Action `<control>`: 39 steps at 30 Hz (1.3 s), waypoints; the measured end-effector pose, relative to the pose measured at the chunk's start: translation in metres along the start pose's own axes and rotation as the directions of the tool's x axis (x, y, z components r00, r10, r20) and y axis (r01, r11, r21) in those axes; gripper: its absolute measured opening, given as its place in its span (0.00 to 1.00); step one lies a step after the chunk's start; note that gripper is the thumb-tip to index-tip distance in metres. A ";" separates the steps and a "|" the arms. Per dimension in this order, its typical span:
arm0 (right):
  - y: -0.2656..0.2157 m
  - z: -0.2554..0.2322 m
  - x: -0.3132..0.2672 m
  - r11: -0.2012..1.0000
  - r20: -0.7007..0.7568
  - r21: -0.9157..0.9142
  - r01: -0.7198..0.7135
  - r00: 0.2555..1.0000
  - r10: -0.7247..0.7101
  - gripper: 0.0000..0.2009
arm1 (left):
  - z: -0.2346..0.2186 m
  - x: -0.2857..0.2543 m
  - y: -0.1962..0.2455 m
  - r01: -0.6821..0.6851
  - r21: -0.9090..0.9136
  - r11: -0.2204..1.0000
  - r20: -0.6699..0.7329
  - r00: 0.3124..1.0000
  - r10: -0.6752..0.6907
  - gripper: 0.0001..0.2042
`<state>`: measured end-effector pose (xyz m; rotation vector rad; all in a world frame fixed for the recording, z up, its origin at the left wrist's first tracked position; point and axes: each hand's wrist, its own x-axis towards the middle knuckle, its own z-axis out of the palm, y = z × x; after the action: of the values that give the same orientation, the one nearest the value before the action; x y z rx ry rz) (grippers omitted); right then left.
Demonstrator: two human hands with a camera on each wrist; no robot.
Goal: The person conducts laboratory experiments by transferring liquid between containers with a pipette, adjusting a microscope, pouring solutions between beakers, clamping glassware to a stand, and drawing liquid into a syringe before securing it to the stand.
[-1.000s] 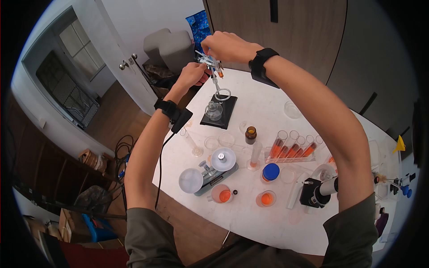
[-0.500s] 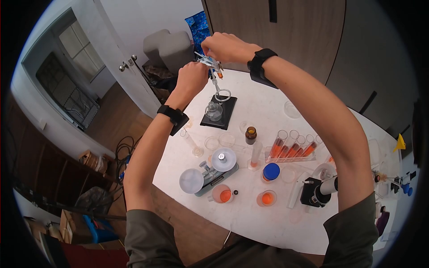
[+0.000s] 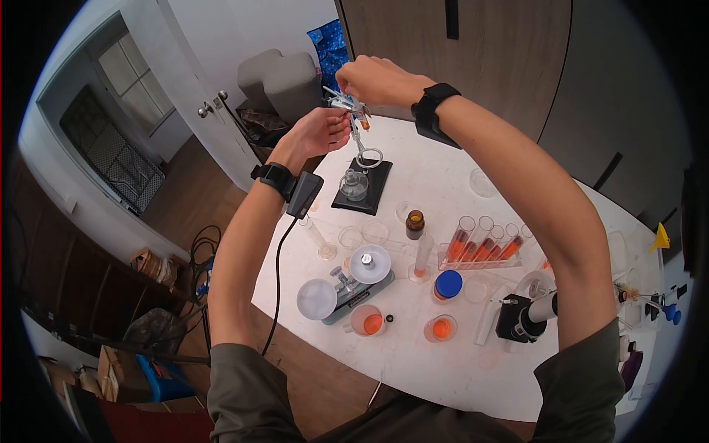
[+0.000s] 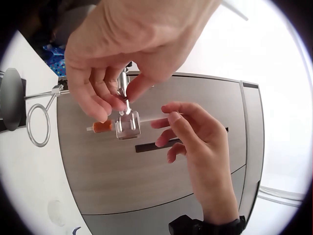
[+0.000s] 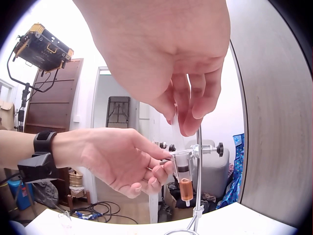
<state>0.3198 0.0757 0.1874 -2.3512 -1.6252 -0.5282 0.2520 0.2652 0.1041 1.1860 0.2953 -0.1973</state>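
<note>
A syringe with orange liquid [image 5: 186,190] [image 4: 102,127] [image 3: 365,125] points tip down, held in the clamp [image 5: 183,159] [image 4: 128,128] on the metal stand's rod [image 5: 199,171]. My left hand [image 3: 314,134] [image 4: 129,44] [image 5: 120,159] is turned palm up at the clamp's near side and pinches its small metal screw between thumb and fingertips. Above the clamp, my right hand [image 3: 384,80] [image 5: 171,54] [image 4: 203,147] holds the top of the white plunger [image 5: 176,131] with its fingertips. Below are the stand's ring [image 3: 368,157] and black base [image 3: 378,184].
On the white table [image 3: 436,173] stand a glass flask [image 3: 353,184] on the black base, a balance [image 3: 358,294], a brown bottle [image 3: 415,224], test tubes [image 3: 484,244] in a rack, beakers [image 3: 441,328], a blue-lidded jar [image 3: 447,284] and a microscope [image 3: 524,319]. Behind is a cabinet [image 3: 502,59].
My left hand has rolled from back up to palm up beside the clamp, its wrist camera swinging round. My right hand has barely moved at the plunger.
</note>
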 end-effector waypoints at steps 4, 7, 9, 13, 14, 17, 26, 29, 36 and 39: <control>-0.001 0.000 0.000 1.000 -0.007 0.000 0.000 1.000 0.000 0.08 | 0.018 -0.011 0.000 -0.119 0.363 0.924 -0.172 0.966 0.192 0.08; -0.001 0.000 0.000 1.000 0.001 -0.012 -0.003 1.000 0.003 0.08 | 0.023 -0.012 0.004 -0.098 0.851 0.515 -0.177 0.871 0.458 0.10; -0.002 -0.001 0.000 1.000 0.005 -0.004 -0.011 1.000 0.011 0.08 | 0.026 -0.011 0.000 0.003 0.991 0.134 -0.080 0.815 0.574 0.11; -0.001 0.000 -0.001 1.000 0.001 -0.020 -0.020 1.000 0.020 0.08 | 0.032 -0.005 -0.021 0.224 0.764 -0.605 0.450 0.488 0.748 0.10; -0.001 -0.001 -0.001 1.000 0.005 -0.020 -0.018 1.000 0.018 0.09 | 0.031 -0.002 -0.022 0.251 0.700 -0.669 0.528 0.448 0.721 0.09; 0.002 0.000 -0.004 1.000 -0.016 0.006 -0.005 1.000 0.005 0.07 | 0.040 -0.013 -0.014 0.204 0.858 -0.472 0.288 0.568 0.771 0.09; 0.004 0.003 -0.006 0.999 -0.051 0.037 0.009 0.999 -0.007 0.06 | 0.014 -0.011 -0.002 -0.095 0.449 0.888 -0.124 0.978 0.168 0.17; 0.005 0.005 -0.005 0.999 -0.059 0.041 0.015 0.998 -0.013 0.06 | 0.014 -0.007 -0.005 -0.125 0.486 0.865 -0.160 0.960 0.228 0.16; 0.011 0.016 -0.004 0.999 -0.088 0.027 -0.020 0.996 0.022 0.11 | 0.023 -0.010 -0.003 -0.099 0.507 0.856 -0.165 0.964 0.209 0.16; 0.013 0.011 -0.005 0.998 -0.066 0.042 -0.039 0.997 0.041 0.16 | 0.023 -0.012 -0.003 -0.100 0.525 0.845 -0.157 0.965 0.212 0.16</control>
<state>0.3315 0.0710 0.1750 -2.3057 -1.5419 -0.5544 0.2427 0.2429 0.1129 1.7650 0.3388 -0.0004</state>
